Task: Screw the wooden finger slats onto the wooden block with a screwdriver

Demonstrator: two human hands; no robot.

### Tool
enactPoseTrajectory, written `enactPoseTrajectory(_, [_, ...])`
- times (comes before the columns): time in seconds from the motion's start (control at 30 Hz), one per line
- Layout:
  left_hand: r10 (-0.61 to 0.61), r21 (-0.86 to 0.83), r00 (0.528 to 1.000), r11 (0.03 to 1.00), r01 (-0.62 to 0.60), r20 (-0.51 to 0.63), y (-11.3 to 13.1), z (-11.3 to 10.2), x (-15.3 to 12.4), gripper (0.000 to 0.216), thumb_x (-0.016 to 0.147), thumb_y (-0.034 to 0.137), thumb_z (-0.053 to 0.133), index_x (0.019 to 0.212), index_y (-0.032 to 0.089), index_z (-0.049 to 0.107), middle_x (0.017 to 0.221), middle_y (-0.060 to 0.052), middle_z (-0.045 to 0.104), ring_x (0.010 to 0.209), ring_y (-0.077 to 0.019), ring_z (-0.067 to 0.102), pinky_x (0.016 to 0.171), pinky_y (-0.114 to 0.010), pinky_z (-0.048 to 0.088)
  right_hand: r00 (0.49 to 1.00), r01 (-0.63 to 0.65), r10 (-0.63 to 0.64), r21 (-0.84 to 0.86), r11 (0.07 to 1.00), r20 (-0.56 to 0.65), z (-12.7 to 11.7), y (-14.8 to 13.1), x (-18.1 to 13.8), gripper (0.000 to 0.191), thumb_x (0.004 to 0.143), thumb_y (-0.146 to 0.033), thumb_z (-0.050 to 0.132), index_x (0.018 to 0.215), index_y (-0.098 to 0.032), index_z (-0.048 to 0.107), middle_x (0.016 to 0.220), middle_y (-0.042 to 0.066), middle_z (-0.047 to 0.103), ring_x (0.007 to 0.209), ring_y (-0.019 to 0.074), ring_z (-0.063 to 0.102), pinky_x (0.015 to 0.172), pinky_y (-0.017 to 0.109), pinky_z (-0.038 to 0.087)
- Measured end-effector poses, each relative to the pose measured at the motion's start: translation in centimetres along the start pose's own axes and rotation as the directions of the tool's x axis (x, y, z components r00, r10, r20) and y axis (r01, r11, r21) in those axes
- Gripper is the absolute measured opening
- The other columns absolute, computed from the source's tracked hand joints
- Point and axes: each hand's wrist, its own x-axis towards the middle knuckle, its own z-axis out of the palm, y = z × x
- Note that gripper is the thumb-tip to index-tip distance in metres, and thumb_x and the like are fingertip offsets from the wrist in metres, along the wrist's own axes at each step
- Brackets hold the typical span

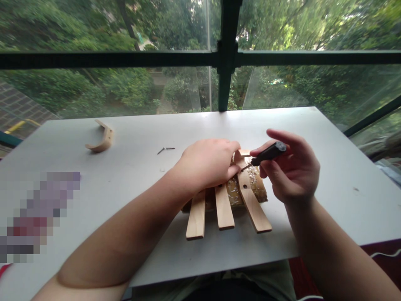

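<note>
My right hand (294,171) grips a screwdriver with a black handle (270,154), its shaft slanting down to the left. The tip meets the upper part of a curved wooden hook (255,209), above an open screw hole. That hook lies across a brown log piece (260,186) with pale flecks on its surface. My left hand (209,161) is closed over the log, thumb and fingertips pressed against the hook's left edge beside the tip. Two more hooks, a middle one (224,209) and a left one (196,217), show their lower ends; my left hand and forearm cover the rest.
Two loose screws (166,149) lie on the white table (134,175) left of the log. Another curved wooden hook (108,138) rests on its side at the far left. A blurred-out patch (40,213) covers something at the left edge. Windows stand behind the table.
</note>
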Motion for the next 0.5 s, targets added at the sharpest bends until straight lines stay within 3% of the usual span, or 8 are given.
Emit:
enactPoseTrajectory(0.2, [0.012, 0.011, 1.0, 1.0, -0.012, -0.011, -0.04, 0.11, -0.08, 0.027, 0.094, 0.052, 0.052, 0.103, 0.032, 0.067, 0.101, 0.002, 0.075, 0.087, -0.0235, 0.069, 0.058, -0.034, 0.035, 1.0, 0.001, -0.001, 0.01, 1.0, 0.006, 0.04, -0.01, -0.05, 0.03, 0.087, -0.014, 0.073, 0.116, -0.023, 0.073, 0.096, 0.006, 0.069, 0.083, 0.0184, 0.072, 0.061, 0.029, 0.064])
enactPoseTrajectory(0.5, [0.004, 0.024, 1.0, 1.0, -0.004, -0.022, -0.18, 0.28, -0.08, 0.028, 0.093, 0.054, 0.053, 0.102, 0.03, 0.066, 0.1, 0.001, 0.075, 0.087, -0.0234, 0.069, 0.059, -0.034, 0.038, 0.998, 0.051, -0.051, -0.002, 0.999, -0.047, 0.1, 0.57, 0.55, 0.03, 0.077, -0.022, 0.086, 0.097, -0.023, 0.064, 0.084, 0.001, 0.063, 0.074, 0.0158, 0.064, 0.054, 0.027, 0.052])
